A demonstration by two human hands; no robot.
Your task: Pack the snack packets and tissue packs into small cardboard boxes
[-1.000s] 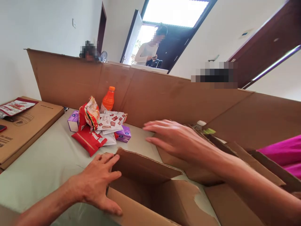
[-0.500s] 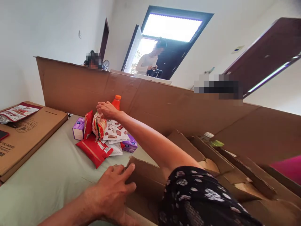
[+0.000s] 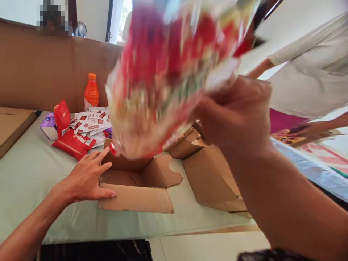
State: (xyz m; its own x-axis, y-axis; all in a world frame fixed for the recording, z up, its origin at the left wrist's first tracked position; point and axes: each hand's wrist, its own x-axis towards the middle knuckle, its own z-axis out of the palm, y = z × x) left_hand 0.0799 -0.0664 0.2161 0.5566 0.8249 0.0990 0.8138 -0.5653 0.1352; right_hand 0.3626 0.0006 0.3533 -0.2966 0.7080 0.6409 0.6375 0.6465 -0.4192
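My right hand (image 3: 236, 116) grips the edge of a red, white and yellow plastic snack packet (image 3: 163, 87), raised high and blurred by motion. The packet hides much of the middle of the view. Below it stands an open cardboard box (image 3: 136, 197) with its flaps spread; the part of its inside that shows is bare. My left hand (image 3: 88, 177) rests at the box's left side, fingers spread. Just beyond that hand lie a red packet (image 3: 73, 143), another red packet (image 3: 62, 117) standing up, white sachets (image 3: 91, 121) and a purple tissue pack (image 3: 49, 125).
An orange drink bottle (image 3: 91, 92) stands against a tall cardboard panel (image 3: 35, 69). A second open carton (image 3: 209, 177) sits to the right. At far right is a person in a light top (image 3: 307, 79), a hand near a yellow packet. A flat carton (image 3: 13, 125) lies at left.
My right hand has taken the snack packet from the pile and brought it up and right, close to the camera. My left hand stays by the box. The view has turned rightward and down.
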